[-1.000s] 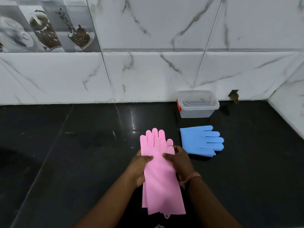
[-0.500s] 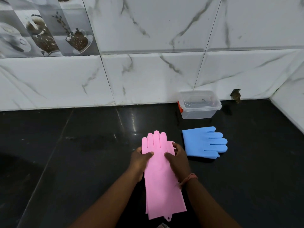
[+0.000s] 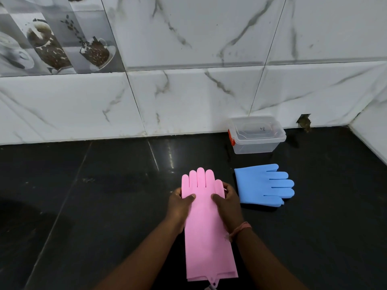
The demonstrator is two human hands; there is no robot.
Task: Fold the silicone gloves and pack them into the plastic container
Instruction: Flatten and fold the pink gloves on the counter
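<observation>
Pink silicone gloves [image 3: 206, 231] lie stacked flat on the black counter, fingers pointing toward the wall, cuffs near me. My left hand [image 3: 180, 204] grips their left edge just below the fingers, thumb on top. My right hand [image 3: 227, 200] grips the right edge the same way. Blue gloves [image 3: 261, 185] lie folded to the right, fingers pointing right. The clear plastic container [image 3: 256, 143] with an orange latch stands open by the wall, behind the blue gloves.
The black counter [image 3: 104, 206] meets a white marble-tiled wall [image 3: 188, 101] at the back and a side wall [image 3: 372, 139] at the far right. A small hole in the wall [image 3: 304, 121] sits right of the container.
Both hands have slid up the pink gloves toward the fingers and shifted to the side edges. The blue gloves and container have not moved.
</observation>
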